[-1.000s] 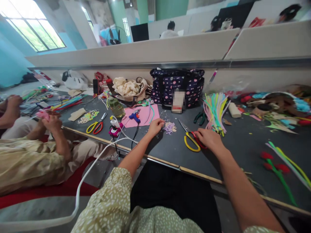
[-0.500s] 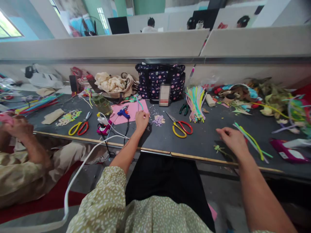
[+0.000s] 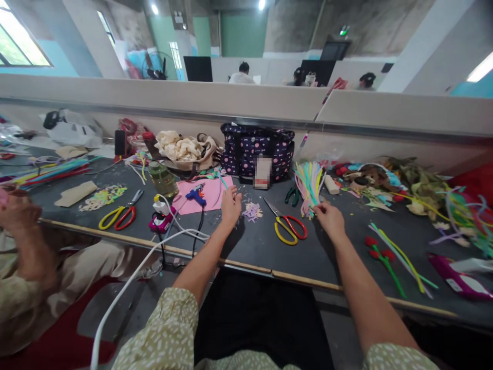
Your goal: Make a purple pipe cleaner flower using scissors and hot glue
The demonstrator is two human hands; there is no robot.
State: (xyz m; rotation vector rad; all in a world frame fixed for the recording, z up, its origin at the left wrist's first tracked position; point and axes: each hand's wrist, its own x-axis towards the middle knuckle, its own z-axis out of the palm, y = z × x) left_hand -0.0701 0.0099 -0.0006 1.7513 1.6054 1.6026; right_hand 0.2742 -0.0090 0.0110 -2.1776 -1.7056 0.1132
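My right hand (image 3: pixel 330 221) is at the near end of a bundle of pastel pipe cleaners (image 3: pixel 309 180), its thumb and fingers pinched on the ends. My left hand (image 3: pixel 231 208) hovers by the right edge of a pink sheet (image 3: pixel 183 204), fingers loosely bent and apart, with nothing visible in them. Small lavender cut pieces (image 3: pixel 252 211) lie beside it. Between my hands rest scissors (image 3: pixel 288 226) with one red and one yellow handle. Dark green pliers (image 3: pixel 292 196) lie behind them. To the right is a green-stemmed sprig with red balls (image 3: pixel 385 259).
A blue glue gun (image 3: pixel 197 195) lies on the pink sheet. White cables cross the table's front edge near a purple power block (image 3: pixel 160 222). A dark patterned bag (image 3: pixel 234 149) stands at the back. Loose pipe cleaners (image 3: pixel 404 259) lie at right. A co-worker's hand (image 3: pixel 19 213) is at far left.
My right hand has moved left and away from me, from beside the loose pipe cleaners to the bundle. The red-balled sprig now shows at right. My view has tilted up; my left hand stays near the pink sheet.
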